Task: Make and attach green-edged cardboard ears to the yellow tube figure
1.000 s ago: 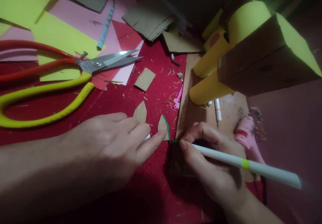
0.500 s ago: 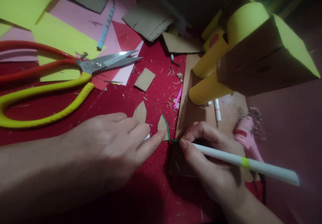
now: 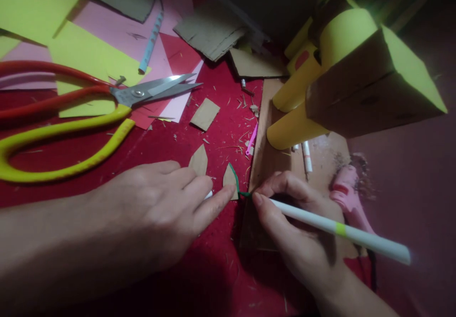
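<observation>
A small pointed cardboard piece [image 3: 229, 178] lies on the red surface, with a green line along its right edge. My left hand [image 3: 171, 208] presses it down with the outstretched index finger, while its other fingers are curled. A bit of something white [image 3: 208, 194] shows under those fingers; its kind is hidden. In my right hand [image 3: 295, 227] is a white marker [image 3: 317, 217] with a yellow-green band, pinched near its green front end. That end reaches the piece's lower right edge. A second pointed cardboard piece [image 3: 199, 159] lies just beyond my left knuckles.
Large scissors [image 3: 137, 94] lie partly open at left, near coloured paper [image 3: 92, 46]. A cardboard rectangle [image 3: 205, 114] and scraps lie ahead. At right, a yellow paper-and-cardboard figure [image 3: 299, 125] stands on a cardboard base [image 3: 263, 165], near a pink glue gun [image 3: 351, 196].
The marker's rear end has swung slightly left, and my right fingers have shifted a little left and up. My left hand stays in place on the cardboard piece.
</observation>
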The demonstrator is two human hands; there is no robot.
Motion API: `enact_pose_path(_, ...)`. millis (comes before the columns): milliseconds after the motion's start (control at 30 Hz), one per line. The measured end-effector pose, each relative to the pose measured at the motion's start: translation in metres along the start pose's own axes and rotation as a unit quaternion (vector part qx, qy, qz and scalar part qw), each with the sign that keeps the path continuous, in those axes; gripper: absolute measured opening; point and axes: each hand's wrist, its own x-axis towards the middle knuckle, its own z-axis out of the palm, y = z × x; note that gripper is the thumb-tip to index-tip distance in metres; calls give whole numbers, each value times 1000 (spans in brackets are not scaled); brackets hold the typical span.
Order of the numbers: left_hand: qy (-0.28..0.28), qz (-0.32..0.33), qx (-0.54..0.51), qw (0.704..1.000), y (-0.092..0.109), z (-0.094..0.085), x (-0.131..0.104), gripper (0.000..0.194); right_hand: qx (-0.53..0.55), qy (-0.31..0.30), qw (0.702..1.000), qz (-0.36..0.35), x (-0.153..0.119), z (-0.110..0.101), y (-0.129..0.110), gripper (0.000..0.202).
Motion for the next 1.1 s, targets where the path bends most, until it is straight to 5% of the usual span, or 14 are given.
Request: enact_pose_path(1100,-13,-10,-8,1000,1,-4,1,53,26,-43,999,7,-15,0,16,23)
